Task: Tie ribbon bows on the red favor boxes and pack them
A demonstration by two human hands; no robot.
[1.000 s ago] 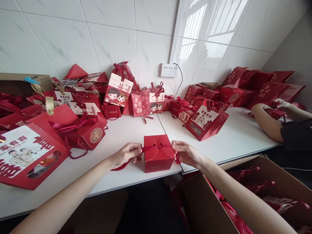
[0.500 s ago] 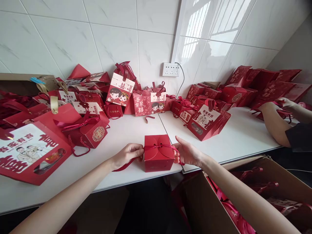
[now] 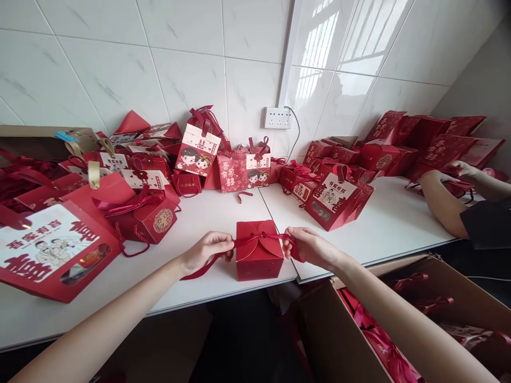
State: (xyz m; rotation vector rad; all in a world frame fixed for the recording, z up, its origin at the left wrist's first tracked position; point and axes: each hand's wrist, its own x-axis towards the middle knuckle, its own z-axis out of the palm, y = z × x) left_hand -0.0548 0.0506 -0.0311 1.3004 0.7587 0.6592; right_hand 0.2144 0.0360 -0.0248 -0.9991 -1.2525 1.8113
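A small red gift box [image 3: 259,266] sits upright near the table's front edge, its curved top flaps folded together. Through holes in those flaps runs a dark red ribbon [image 3: 266,235], stretched out to both sides. At the box's left, my left hand [image 3: 209,250] pinches one end of it, and a loose tail hangs below the fingers onto the table. My right hand [image 3: 305,247] grips the other end just right of the box, fingers closed, with the ribbon looped around them.
Finished red boxes [image 3: 163,218] and a gift bag [image 3: 51,250] crowd the left. More boxes [image 3: 331,197] line the wall [image 3: 187,74]. An open carton [image 3: 319,319] of red packages stands below the right edge. At far right another person's hands [image 3: 447,175] handle a red package.
My right hand has closed on the ribbon and lifted its end from beside the box. The ribbon now runs tauter across the top. My left hand keeps its pinch.
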